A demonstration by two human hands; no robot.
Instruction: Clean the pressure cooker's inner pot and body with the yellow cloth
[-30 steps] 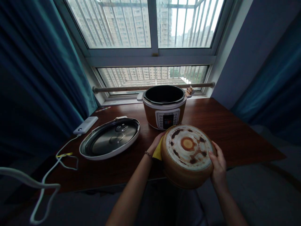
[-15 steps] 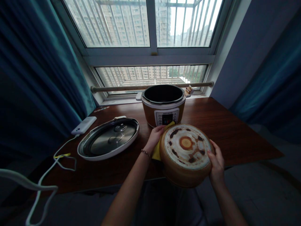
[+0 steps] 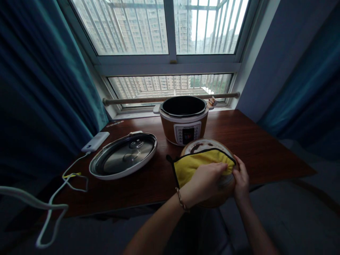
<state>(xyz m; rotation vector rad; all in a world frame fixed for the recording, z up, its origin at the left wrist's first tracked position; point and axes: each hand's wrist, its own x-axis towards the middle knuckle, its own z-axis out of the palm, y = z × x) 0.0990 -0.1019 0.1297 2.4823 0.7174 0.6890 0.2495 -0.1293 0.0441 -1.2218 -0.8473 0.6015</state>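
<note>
A round inner pot [image 3: 200, 144] with a golden-brown side is tipped so that its stained grey underside faces me, just above the table's front edge. My left hand [image 3: 205, 180] presses a yellow cloth [image 3: 196, 163] with black trim flat against that underside, its fingers closed on the fabric. The cloth and hand hide most of the stains. On the right, my right hand [image 3: 241, 179] grips the pot by its side, thumb towards the underside. Behind the pot stands a brown and white electric cooker [image 3: 170, 129] without its lid, dark inside.
An oval lid [image 3: 124, 159] with a white rim lies inner side up on the wooden table [image 3: 265, 148] at left. Beyond it is a white power bank [image 3: 95, 141], its white cable [image 3: 53, 198] trailing off the left edge. The window [image 3: 170, 63] is behind.
My left hand has moved from the pot's left side onto its underside, spreading the yellow cloth across it. My right hand keeps its hold on the pot's right side.
</note>
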